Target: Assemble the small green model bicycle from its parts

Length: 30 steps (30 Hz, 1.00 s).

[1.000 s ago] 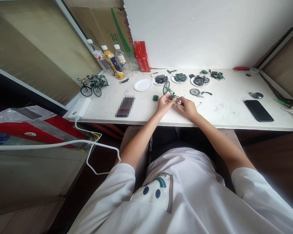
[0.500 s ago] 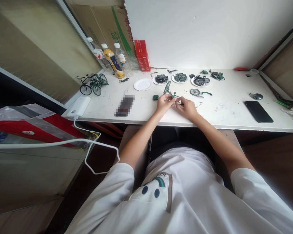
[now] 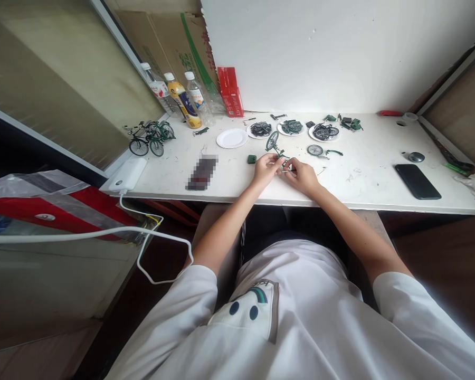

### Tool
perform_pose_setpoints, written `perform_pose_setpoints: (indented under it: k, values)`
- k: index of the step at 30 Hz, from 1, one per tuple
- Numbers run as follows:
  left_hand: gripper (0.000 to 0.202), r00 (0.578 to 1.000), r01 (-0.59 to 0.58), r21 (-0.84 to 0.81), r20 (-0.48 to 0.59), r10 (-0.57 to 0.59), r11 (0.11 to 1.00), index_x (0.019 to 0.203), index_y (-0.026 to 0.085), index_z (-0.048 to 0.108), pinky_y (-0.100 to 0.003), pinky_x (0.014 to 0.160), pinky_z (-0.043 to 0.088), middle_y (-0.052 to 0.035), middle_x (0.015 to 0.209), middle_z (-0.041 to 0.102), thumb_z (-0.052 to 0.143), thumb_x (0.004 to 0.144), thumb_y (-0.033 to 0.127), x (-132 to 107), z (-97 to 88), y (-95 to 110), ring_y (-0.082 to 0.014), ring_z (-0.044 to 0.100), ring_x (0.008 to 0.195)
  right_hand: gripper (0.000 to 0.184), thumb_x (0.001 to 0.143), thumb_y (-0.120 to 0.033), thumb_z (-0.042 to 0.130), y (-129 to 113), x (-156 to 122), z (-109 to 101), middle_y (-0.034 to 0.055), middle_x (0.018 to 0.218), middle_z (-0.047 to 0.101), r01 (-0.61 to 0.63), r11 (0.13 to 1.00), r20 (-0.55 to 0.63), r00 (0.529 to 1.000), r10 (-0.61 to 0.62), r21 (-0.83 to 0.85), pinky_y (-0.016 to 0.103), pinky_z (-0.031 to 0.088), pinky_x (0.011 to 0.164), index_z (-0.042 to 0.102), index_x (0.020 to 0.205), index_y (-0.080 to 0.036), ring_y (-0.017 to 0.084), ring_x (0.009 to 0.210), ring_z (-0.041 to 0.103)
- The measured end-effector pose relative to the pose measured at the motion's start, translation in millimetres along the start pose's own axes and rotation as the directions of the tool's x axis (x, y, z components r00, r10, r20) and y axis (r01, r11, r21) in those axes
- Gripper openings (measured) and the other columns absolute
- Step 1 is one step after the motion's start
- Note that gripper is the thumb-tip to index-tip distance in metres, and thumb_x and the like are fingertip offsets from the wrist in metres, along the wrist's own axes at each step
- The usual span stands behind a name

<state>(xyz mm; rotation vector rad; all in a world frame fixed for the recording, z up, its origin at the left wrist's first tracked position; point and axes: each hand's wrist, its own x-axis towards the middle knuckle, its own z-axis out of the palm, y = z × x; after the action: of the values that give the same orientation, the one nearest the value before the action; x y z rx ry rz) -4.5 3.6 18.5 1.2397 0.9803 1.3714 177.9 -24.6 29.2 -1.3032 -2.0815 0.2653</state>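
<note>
Above the front part of the table, my left hand (image 3: 266,169) is closed around a partly built green model bicycle (image 3: 272,140), its wheel pointing up and away from me. My right hand (image 3: 304,176) pinches a thin, pale, rod-like piece (image 3: 287,170) against the lower end of the model; its exact kind is too small to make out. Fingers hide most of the bicycle frame. Just left of my hands lies a small green block-shaped part (image 3: 252,159). Beyond the right hand are a loose wheel (image 3: 315,150) and a curved green part (image 3: 334,152).
Paper plates of bicycle parts (image 3: 260,129) stand along the back, beside a bare plate (image 3: 231,139). Finished model bicycles (image 3: 150,138) and bottles (image 3: 184,103) are at the left. A black phone (image 3: 417,181) lies right. A white cable (image 3: 138,230) hangs off the left edge.
My hands stay in nearly the same place on the model bicycle. The right fingers have shifted slightly around the thin piece; the whole view has moved a little.
</note>
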Motion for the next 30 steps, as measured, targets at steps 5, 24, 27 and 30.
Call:
perform_pose_setpoints:
  k: [5, 24, 27, 30]
  values:
    - [0.05, 1.0, -0.013, -0.039, 0.005, 0.013, 0.999, 0.102, 0.016, 0.071, -0.023, 0.058, 0.053, -0.0036, 0.091, 0.076, 0.096, 0.08, 0.053, 2.2, -0.5, -3.0, -0.0075, 0.065, 0.058, 0.025, 0.096, -0.043, 0.058, -0.7, 0.4, -0.2, 0.0052, 0.08, 0.076, -0.011, 1.0, 0.025, 1.0, 0.011, 0.016, 0.031, 0.041, 0.068, 0.065, 0.11, -0.023, 0.024, 0.065, 0.064]
    - [0.055, 0.998, -0.053, -0.017, 0.016, 0.053, 0.998, 0.112, 0.016, 0.07, -0.023, 0.057, 0.049, -0.0075, 0.102, 0.079, 0.092, 0.084, 0.058, 8.1, -4.3, -12.8, -0.0094, 0.07, 0.059, 0.035, 0.102, -0.049, 0.054, -3.5, -0.4, -2.3, -0.0042, 0.068, 0.06, -0.011, 0.986, -0.016, 1.0, 0.013, 0.164, 0.03, 0.036, 0.064, 0.052, 0.127, -0.024, 0.02, 0.056, 0.053]
    - [0.056, 0.999, -0.043, -0.033, 0.029, 0.044, 0.999, 0.115, 0.016, 0.069, -0.022, 0.056, 0.049, -0.0099, 0.106, 0.081, 0.092, 0.084, 0.056, 7.7, -3.5, -10.9, -0.0117, 0.074, 0.061, 0.041, 0.104, -0.05, 0.049, -4.3, 1.3, -2.8, -0.0037, 0.068, 0.061, -0.077, 0.982, -0.058, 0.994, 0.088, 0.172, 0.031, 0.035, 0.064, 0.047, 0.135, -0.023, 0.022, 0.057, 0.055]
    - [0.056, 0.997, -0.059, -0.052, 0.051, 0.061, 0.997, 0.115, 0.015, 0.067, -0.023, 0.057, 0.049, -0.0137, 0.113, 0.082, 0.091, 0.085, 0.056, 6.2, -3.2, -7.8, -0.0126, 0.075, 0.062, 0.036, 0.106, -0.048, 0.046, -2.9, 4.1, -3.4, -0.0007, 0.069, 0.064, -0.172, 0.975, -0.114, 0.975, 0.188, 0.14, 0.032, 0.034, 0.064, 0.053, 0.13, -0.022, 0.024, 0.06, 0.058]
